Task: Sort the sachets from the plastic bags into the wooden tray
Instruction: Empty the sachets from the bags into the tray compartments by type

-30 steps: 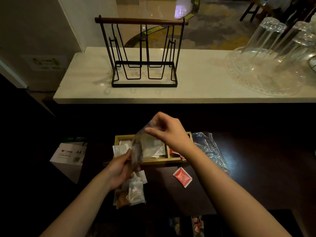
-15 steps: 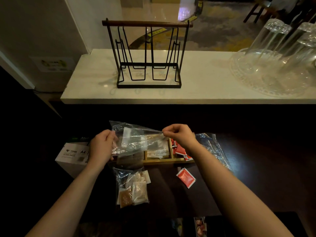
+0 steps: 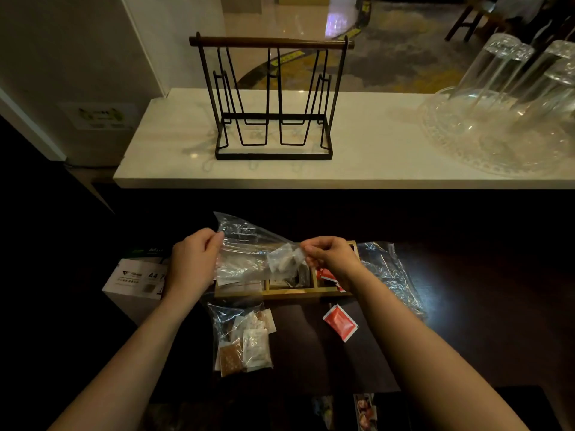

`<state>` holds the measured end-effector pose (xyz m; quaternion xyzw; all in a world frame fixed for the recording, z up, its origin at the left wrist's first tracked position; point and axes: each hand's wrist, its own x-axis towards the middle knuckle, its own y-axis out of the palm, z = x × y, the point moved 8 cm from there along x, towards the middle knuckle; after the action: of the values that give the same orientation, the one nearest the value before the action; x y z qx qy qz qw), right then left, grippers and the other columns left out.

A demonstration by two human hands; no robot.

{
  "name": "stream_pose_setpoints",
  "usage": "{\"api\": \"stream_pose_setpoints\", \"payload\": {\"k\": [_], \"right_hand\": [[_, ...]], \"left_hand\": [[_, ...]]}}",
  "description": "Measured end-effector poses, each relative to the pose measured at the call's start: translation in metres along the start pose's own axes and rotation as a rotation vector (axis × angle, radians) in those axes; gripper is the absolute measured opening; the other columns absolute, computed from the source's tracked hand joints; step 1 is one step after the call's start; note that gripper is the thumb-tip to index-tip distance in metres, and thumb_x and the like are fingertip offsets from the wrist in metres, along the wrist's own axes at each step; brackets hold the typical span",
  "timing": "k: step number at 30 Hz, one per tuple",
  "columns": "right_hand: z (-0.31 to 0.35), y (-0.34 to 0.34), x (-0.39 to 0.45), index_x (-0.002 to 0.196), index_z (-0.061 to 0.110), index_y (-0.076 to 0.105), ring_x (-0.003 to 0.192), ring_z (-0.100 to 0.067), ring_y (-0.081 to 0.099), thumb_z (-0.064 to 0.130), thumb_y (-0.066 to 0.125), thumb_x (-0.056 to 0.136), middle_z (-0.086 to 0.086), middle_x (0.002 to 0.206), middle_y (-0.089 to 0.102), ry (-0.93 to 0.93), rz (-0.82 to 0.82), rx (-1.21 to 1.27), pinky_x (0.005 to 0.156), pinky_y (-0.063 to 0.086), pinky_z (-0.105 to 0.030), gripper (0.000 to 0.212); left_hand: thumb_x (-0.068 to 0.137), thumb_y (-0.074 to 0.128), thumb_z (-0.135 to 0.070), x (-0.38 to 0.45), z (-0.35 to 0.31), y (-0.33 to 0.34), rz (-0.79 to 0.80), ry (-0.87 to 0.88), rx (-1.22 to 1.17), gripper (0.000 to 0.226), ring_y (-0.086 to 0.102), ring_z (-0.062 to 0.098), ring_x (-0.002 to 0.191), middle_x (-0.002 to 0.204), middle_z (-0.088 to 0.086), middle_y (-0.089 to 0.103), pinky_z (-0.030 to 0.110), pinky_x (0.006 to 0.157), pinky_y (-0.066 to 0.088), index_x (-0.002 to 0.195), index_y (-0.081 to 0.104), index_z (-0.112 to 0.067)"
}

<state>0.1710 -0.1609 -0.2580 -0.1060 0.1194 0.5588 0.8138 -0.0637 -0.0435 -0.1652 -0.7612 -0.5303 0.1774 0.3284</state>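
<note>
Holding a clear plastic bag [image 3: 245, 253] stretched above the wooden tray [image 3: 281, 290], your two hands pinch it at opposite ends: your left hand [image 3: 194, 262] closes on the bag's left edge, and your right hand [image 3: 331, 259] pinches its right end, where a pale sachet [image 3: 284, 259] shows through the film just beside your fingertips [image 3: 308, 253]. You can see the tray on the dark bench [image 3: 482, 306] directly under the bag, split into compartments; white sachets lie in its left part, dark ones in the middle, and red sachets [image 3: 326, 275] in the right part, partly hidden by your right wrist. Just in front of the tray, a second plastic bag [image 3: 241, 334] lies flat, with white and brown sachets inside it. One red sachet [image 3: 340, 321] lies loose on the bench, near the tray's right front corner. An empty-looking crumpled bag [image 3: 392, 275] rests to the right of the tray. A white box marked A4 [image 3: 137, 279] stands left of your left wrist. On the pale counter [image 3: 373, 157] beyond stand a black wire rack [image 3: 273, 98] and upturned glasses [image 3: 513, 76].
</note>
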Motion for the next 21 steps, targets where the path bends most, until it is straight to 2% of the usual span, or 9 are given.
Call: {"api": "stream_pose_setpoints", "payload": {"k": [3, 6, 12, 15, 18, 21], "right_hand": [[-0.001, -0.004, 0.0, 0.091, 0.014, 0.068, 0.06, -0.004, 0.061, 0.001, 0.055, 0.091, -0.004, 0.078, 0.065, 0.014, -0.008, 0.073, 0.056, 0.05, -0.014, 0.018], [-0.001, -0.006, -0.003, 0.089, 0.015, 0.07, 0.06, -0.004, 0.06, 0.001, 0.055, 0.091, -0.002, 0.075, 0.065, 0.014, -0.001, 0.136, 0.056, 0.05, -0.015, 0.021], [0.0, -0.005, -0.008, 0.092, 0.014, 0.07, 0.06, -0.004, 0.06, 0.003, 0.055, 0.091, 0.0, 0.075, 0.065, 0.01, 0.025, 0.199, 0.057, 0.051, -0.015, 0.019], [0.001, -0.008, -0.009, 0.093, 0.012, 0.069, 0.061, -0.007, 0.059, 0.003, 0.055, 0.091, -0.002, 0.076, 0.065, 0.012, 0.015, 0.206, 0.055, 0.049, -0.016, 0.017], [-0.002, -0.017, -0.01, 0.1, 0.011, 0.068, 0.068, -0.014, 0.057, 0.006, 0.057, 0.091, -0.007, 0.084, 0.066, 0.028, -0.021, 0.24, 0.05, 0.045, -0.015, 0.016], [-0.007, -0.021, -0.012, 0.119, 0.009, 0.059, 0.072, -0.018, 0.062, 0.02, 0.061, 0.088, -0.012, 0.094, 0.066, 0.073, -0.018, 0.272, 0.061, 0.051, -0.026, 0.033]], "left_hand": [[0.093, 0.054, -0.029, -0.002, -0.022, -0.008, -0.02, 0.053, -0.016, 0.037, 0.051, 0.015, 0.041, 0.045, 0.0, 0.051, 0.029, 0.045, 0.04, 0.057, 0.049, -0.019], [0.091, 0.057, -0.03, -0.004, -0.038, -0.015, -0.014, 0.078, -0.085, 0.033, 0.05, 0.009, 0.038, 0.045, 0.001, 0.052, 0.031, 0.046, 0.046, 0.061, 0.052, -0.017], [0.09, 0.059, -0.03, -0.005, -0.061, -0.021, -0.014, 0.133, -0.09, 0.03, 0.054, 0.015, 0.042, 0.05, 0.008, 0.056, 0.032, 0.045, 0.047, 0.064, 0.055, -0.015], [0.091, 0.058, -0.029, -0.002, -0.061, -0.019, 0.0, 0.134, -0.083, 0.028, 0.054, 0.009, 0.042, 0.051, 0.005, 0.056, 0.019, 0.041, 0.042, 0.064, 0.053, -0.02], [0.091, 0.057, -0.025, 0.0, -0.058, -0.016, 0.001, 0.138, 0.003, 0.023, 0.055, 0.007, 0.052, 0.059, -0.001, 0.059, 0.019, 0.048, 0.037, 0.069, 0.055, -0.021], [0.093, 0.054, -0.021, 0.002, -0.053, -0.008, 0.041, 0.123, -0.019, 0.016, 0.059, 0.008, 0.064, 0.074, -0.007, 0.065, 0.017, 0.048, 0.044, 0.078, 0.059, -0.02]]}}
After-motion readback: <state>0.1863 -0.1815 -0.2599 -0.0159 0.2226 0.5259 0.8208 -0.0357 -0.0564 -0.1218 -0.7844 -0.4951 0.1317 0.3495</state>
